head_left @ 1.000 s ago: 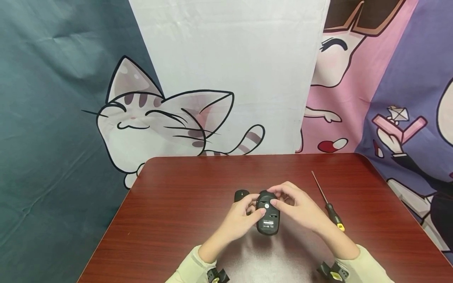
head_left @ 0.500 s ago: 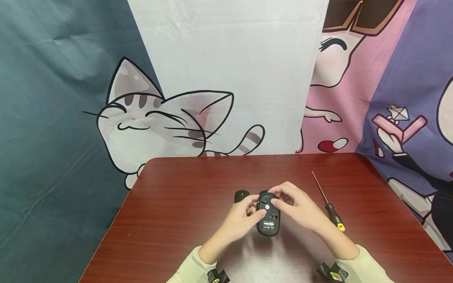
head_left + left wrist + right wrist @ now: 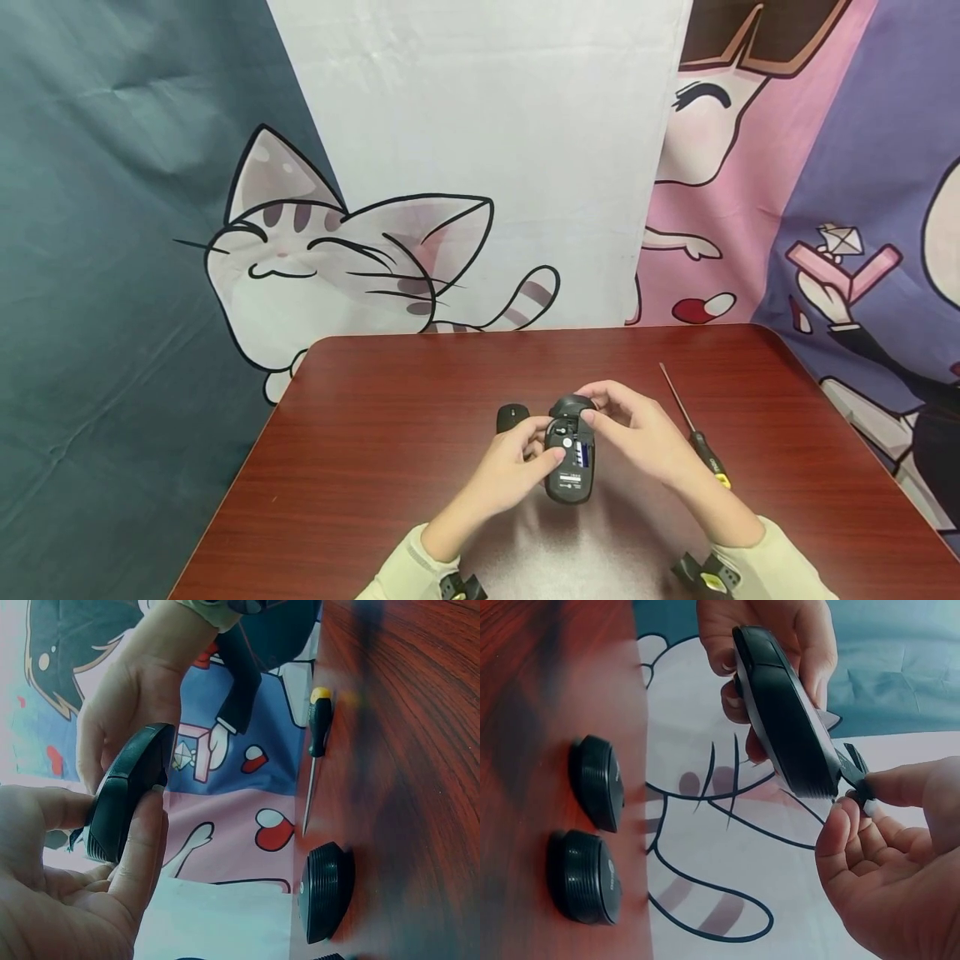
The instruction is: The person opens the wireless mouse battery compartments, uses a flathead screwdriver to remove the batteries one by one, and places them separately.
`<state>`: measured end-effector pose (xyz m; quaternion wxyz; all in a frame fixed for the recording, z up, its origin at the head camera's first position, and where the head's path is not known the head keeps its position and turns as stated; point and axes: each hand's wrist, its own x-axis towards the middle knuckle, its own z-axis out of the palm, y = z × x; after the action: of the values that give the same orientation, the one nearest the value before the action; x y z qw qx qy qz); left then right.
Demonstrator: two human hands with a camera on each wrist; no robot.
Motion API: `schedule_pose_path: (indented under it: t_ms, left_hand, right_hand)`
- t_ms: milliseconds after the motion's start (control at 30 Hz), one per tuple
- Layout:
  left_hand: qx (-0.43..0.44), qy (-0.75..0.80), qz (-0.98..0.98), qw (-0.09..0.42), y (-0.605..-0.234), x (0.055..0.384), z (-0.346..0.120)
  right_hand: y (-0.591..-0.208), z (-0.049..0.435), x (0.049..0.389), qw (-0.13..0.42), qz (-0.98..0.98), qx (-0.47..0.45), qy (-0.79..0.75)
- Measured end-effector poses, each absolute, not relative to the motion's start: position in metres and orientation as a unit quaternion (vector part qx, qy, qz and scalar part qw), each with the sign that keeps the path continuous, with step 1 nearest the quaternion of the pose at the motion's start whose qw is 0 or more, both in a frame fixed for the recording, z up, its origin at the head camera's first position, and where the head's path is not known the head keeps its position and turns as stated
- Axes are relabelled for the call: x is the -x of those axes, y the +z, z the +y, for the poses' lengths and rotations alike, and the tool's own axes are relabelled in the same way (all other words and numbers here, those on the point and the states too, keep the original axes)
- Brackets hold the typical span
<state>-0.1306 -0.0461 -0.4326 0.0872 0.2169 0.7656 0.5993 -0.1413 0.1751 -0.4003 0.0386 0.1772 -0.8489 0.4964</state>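
Resting at left on the reddish-brown counter [image 3: 315,483] are two black computer mice [image 3: 597,786]. Beside them a person's left hand [image 3: 498,468] holds an upturned mouse [image 3: 568,482] above the surface, its grip parted by the body's thickness between thumb and fingers, a compartment exposed. The right hand [image 3: 645,433], its grip nearly closed, pinches a black cover [image 3: 570,405], angled at the mouse's far end. Farthest right lies a screwdriver [image 3: 698,437], handle toward the person.
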Motion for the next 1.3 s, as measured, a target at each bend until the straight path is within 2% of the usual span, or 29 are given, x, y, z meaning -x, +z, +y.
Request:
schedule_pose_path:
  t_ms: [500,1300]
  left_hand:
    - [-0.214,0.597,0.768,0.091,-0.433,0.129,-0.048]
    - [-0.203,0.589,0.778,0.081,-0.436,0.129,-0.054]
  right_hand:
    - [-0.397,0.181,0.145,0.029,-0.812,-0.185,0.553]
    - [-0.409,0.209,0.161,0.031,-0.855,-0.147,0.496]
